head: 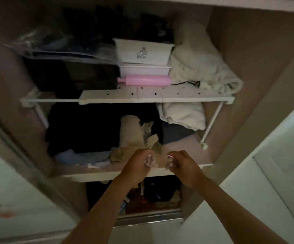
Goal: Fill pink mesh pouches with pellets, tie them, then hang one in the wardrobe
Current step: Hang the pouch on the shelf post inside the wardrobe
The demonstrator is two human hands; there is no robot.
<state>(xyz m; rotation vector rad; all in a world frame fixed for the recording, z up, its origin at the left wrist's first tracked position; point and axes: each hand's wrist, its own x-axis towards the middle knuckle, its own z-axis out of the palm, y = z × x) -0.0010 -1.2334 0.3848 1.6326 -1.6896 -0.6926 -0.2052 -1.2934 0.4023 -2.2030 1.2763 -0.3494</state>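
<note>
I face the open wardrobe (248, 67), and both my hands are raised in front of the edge of its lower shelf (97, 175). My left hand (139, 164) has its fingers curled into the palm with the pale nails showing, and I see nothing in it. My right hand (179, 166) is a short gap to the right, its fingers curled too. A small pink glint shows at its fingertips, too small and blurred to name. No pink mesh pouch is plainly in view.
A white perforated rack shelf (142, 95) spans the wardrobe above my hands. It carries a pink bottle (146, 80), two stacked white bins (142, 53), dark bags and a cream blanket (200, 67). Dark and beige clothes (130, 136) are piled on the lower shelf. A white door (274, 155) stands at right.
</note>
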